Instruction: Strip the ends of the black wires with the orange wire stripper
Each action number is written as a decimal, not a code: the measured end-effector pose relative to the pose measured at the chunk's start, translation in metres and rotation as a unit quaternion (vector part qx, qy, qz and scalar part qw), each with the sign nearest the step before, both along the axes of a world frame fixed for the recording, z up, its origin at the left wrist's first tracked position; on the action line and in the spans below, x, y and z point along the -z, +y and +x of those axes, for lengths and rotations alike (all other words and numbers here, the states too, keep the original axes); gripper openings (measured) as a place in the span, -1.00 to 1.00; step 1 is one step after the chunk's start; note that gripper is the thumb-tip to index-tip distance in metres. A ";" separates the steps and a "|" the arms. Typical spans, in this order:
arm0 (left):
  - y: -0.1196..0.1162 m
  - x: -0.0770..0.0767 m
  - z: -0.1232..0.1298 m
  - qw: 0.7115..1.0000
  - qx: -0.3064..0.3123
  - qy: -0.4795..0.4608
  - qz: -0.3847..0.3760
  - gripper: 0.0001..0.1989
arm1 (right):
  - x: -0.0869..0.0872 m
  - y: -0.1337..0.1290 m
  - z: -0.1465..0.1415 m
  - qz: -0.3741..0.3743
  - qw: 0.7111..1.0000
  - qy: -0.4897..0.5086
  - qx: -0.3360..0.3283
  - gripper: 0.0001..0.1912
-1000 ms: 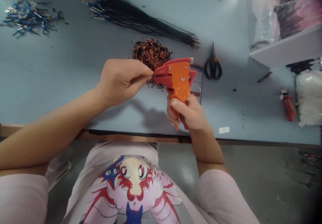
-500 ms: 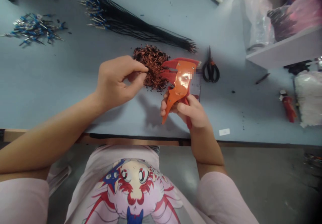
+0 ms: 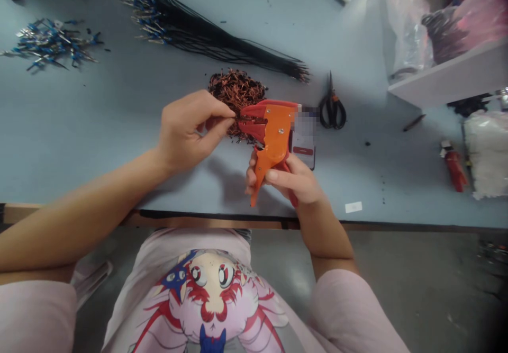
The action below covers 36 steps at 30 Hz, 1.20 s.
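My right hand (image 3: 293,181) is wrapped round the handles of an orange and red wire stripper (image 3: 273,128), its jaws pointing left. My left hand (image 3: 190,130) is closed in a pinch, thumb and forefinger tips right at the jaws' mouth. Whatever sits between those fingertips is too small to make out. Just behind the fingers and jaws lies a heap of short copper-coloured wire pieces (image 3: 238,89), partly covered by the tool.
Beyond the heap lies a bundle of long black wires (image 3: 222,41) with blue and metal ends. Blue terminals (image 3: 55,45) are piled at left. Scissors (image 3: 332,110), a phone (image 3: 305,144), red-handled cutters (image 3: 454,168) and a white label (image 3: 353,207) lie rightward, below a shelf (image 3: 448,72).
The wire stripper has moved left in my right hand, bringing its jaws up to my left fingertips. More of the phone shows. My left hand has shifted only slightly.
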<state>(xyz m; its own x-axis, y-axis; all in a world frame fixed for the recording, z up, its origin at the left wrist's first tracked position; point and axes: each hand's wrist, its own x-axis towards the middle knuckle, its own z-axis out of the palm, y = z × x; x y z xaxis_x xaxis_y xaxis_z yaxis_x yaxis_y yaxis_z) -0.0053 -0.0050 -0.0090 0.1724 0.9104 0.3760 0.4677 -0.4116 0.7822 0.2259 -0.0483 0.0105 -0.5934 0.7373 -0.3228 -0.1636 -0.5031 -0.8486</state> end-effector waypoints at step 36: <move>0.006 0.016 0.002 0.978 0.051 0.011 0.201 -0.87 | 0.002 -0.002 -0.007 0.025 0.995 -0.090 0.021 -0.54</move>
